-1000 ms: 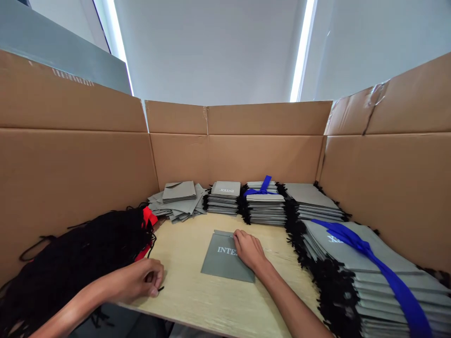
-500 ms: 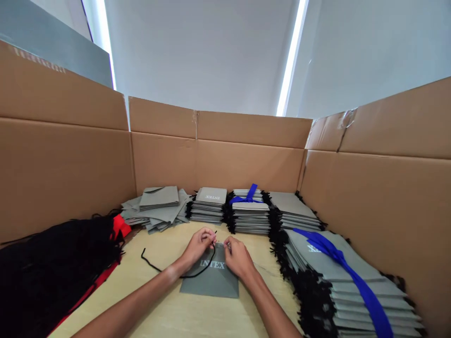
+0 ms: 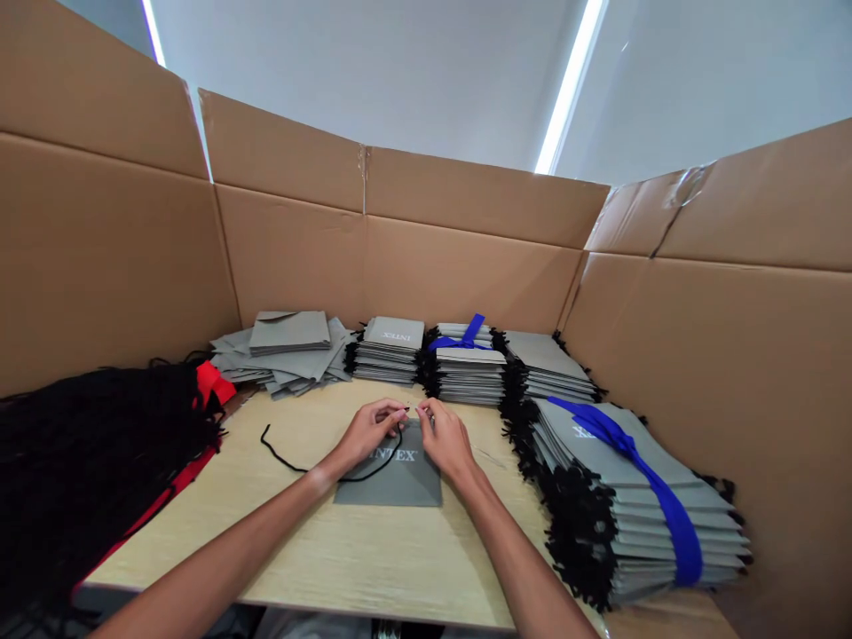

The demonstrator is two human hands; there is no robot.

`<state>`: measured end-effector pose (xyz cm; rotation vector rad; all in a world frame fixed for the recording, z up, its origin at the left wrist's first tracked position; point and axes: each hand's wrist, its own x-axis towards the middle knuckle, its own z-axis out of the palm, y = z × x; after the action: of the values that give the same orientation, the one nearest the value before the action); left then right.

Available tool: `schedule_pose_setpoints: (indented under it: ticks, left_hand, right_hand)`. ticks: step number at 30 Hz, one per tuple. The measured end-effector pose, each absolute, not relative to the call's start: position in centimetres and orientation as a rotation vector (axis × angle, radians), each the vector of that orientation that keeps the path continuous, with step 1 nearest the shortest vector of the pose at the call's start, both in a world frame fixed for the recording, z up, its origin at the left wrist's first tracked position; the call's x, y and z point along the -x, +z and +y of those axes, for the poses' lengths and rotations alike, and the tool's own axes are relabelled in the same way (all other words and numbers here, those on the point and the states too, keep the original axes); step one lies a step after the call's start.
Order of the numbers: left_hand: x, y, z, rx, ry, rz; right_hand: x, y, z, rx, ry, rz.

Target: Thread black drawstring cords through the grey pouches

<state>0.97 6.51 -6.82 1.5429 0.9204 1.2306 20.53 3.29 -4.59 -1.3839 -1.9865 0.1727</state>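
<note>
A flat grey paper bag (image 3: 399, 479) printed INTEX lies on the wooden table (image 3: 346, 550) in front of me. My left hand (image 3: 367, 429) pinches the end of a black cord (image 3: 286, 460) at the bag's top edge; the cord trails left across the table. My right hand (image 3: 445, 438) rests on the bag's upper right corner, fingertips meeting the left hand's at the top edge.
A heap of black cords (image 3: 86, 461) with red ties lies at left. Loose grey bags (image 3: 283, 351) and neat stacks (image 3: 390, 351) line the back; blue-ribboned bundles (image 3: 626, 497) fill the right. Cardboard walls (image 3: 466, 257) enclose the table.
My left hand left the cord heap and carried a black cord to the bag's top edge. My right hand shifted to that edge. The view tilted down and left.
</note>
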Motion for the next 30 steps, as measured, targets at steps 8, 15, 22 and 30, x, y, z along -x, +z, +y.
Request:
schedule_pose_setpoints:
  ticks: [8,15,22,30]
  left_hand:
    - [-1.0,-6.2,6.0,-1.590,1.242,0.916]
    - [-1.2,-5.9,5.8,-1.565,1.268,0.920]
    - [-1.3,-6.1,5.9,-1.528,1.275,0.911]
    - [-1.2,-5.4,5.5,-1.547,1.291,0.906]
  right_hand:
    - [-20.8,-4.2,3.2,1.346,0.210,-1.991]
    - [-20.8,-4.4,3.3,1.272,0.296,-1.984]
    - [-20.7,-4.5,3.4,1.247,0.313,-1.986]
    - [-20.6,-4.6,3.4,1.174,0.314,-1.947]
